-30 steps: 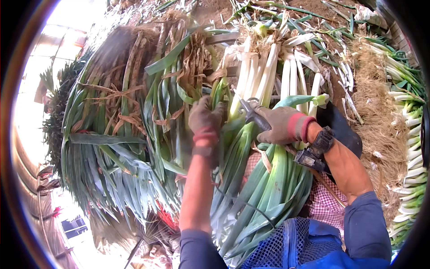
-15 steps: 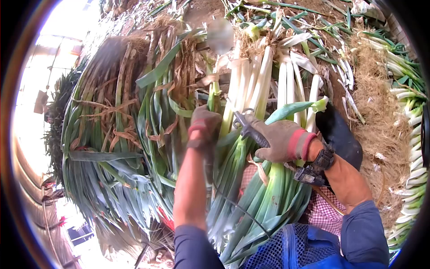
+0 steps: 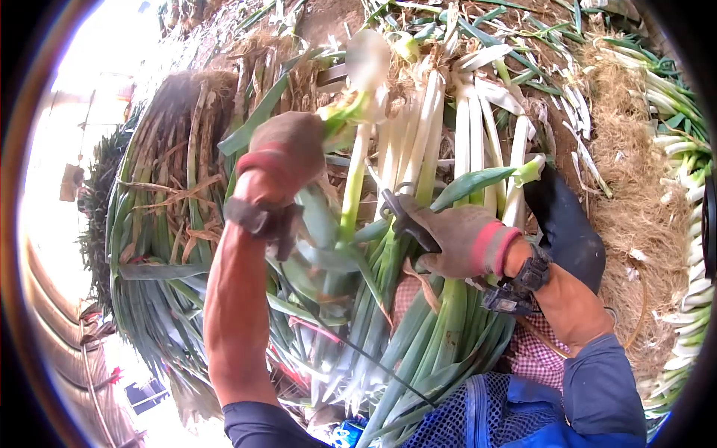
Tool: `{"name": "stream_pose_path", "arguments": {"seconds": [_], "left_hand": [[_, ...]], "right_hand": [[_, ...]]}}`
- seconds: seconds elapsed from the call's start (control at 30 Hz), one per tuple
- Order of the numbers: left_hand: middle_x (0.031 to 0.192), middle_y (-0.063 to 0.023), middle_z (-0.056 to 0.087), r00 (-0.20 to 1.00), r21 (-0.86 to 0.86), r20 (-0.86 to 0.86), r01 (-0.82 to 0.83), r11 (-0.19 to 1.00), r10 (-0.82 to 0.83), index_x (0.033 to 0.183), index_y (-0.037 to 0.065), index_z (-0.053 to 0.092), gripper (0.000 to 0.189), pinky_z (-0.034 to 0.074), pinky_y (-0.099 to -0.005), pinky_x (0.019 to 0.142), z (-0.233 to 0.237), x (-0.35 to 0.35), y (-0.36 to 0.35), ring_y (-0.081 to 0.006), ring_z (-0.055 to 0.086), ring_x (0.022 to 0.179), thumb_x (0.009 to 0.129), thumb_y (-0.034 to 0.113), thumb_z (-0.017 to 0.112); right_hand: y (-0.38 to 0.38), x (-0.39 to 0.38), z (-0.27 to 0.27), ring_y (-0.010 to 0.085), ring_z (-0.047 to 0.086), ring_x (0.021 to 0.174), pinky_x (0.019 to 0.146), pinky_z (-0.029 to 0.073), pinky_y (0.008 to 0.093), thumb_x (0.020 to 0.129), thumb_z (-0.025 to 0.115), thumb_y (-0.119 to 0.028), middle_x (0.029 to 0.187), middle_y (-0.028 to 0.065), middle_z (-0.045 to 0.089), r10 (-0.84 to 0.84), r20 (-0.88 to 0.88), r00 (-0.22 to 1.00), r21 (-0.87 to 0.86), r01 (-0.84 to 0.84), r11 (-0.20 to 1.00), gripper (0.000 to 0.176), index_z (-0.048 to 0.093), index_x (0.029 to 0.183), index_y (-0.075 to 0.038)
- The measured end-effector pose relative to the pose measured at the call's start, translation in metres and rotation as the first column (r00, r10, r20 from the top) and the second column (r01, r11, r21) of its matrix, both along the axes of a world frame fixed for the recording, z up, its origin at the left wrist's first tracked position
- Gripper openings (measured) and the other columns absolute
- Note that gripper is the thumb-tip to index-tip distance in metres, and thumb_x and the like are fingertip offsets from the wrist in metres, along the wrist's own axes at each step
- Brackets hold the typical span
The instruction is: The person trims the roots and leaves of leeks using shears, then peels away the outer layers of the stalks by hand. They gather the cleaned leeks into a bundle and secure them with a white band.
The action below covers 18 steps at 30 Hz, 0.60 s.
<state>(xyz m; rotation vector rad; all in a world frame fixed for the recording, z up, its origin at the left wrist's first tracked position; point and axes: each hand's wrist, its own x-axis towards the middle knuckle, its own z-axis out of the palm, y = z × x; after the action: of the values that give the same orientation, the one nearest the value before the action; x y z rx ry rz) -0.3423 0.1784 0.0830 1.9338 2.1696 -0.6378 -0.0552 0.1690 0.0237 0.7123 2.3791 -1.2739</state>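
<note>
My left hand [image 3: 287, 153], in a grey-brown glove with a red cuff, is raised over the leeks. Its fingers are closed on a pale green leek leaf [image 3: 342, 113], whose edges are blurred. My right hand [image 3: 463, 235], gloved alike, grips a black air blow gun [image 3: 412, 222] with a metal hook on top. Just beyond the gun, white leek stalks [image 3: 426, 127] lie with their roots pointing away from me. Their green leaves [image 3: 448, 328] spread across my lap, below my right hand.
A thick stack of unpeeled leeks [image 3: 164, 172] with dry brown leaves stands at the left. Peeled leeks [image 3: 694, 299] line the far right, beside a strip of cut roots [image 3: 635, 194]. Leaf scraps [image 3: 515, 52] litter the ground beyond. A brown hose [image 3: 549, 340] runs by my right wrist.
My left hand has moved up and left, away from my right hand, pulling the leek leaf with it. My right hand stays nearly in place with the air blow gun.
</note>
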Motion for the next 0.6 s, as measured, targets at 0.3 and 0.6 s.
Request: {"name": "stream_pose_path", "arguments": {"seconds": [0.3,0.6], "left_hand": [[0.085,-0.0124,0.078,0.903,0.256,0.381,-0.311,0.915,0.2,0.105,0.0,0.078,0.024,0.058,-0.0399,0.072,0.039,0.008,-0.038,-0.0281,0.073,0.075,0.084,0.01,0.07],[0.091,-0.0078,0.075,0.187,-0.14,0.902,-0.725,0.674,0.388,0.109,-0.007,0.077,0.028,0.055,-0.0329,0.073,0.025,0.024,-0.052,-0.0159,0.068,0.076,0.086,0.008,0.071]], "right_hand": [[-0.003,0.02,-0.002,0.0467,0.074,0.098,0.091,0.056,0.0522,0.091,0.075,-0.041,0.103,0.0258,0.075,-0.042,-0.091,0.995,-0.014,0.041,0.999,0.095,0.03,0.168,-0.008],[-0.017,0.021,0.047,0.0418,0.075,0.09,0.085,0.058,0.0511,0.088,0.069,-0.035,0.092,0.0204,0.074,0.085,-0.059,0.995,-0.14,-0.093,0.986,0.083,0.04,0.162,-0.008]]}}
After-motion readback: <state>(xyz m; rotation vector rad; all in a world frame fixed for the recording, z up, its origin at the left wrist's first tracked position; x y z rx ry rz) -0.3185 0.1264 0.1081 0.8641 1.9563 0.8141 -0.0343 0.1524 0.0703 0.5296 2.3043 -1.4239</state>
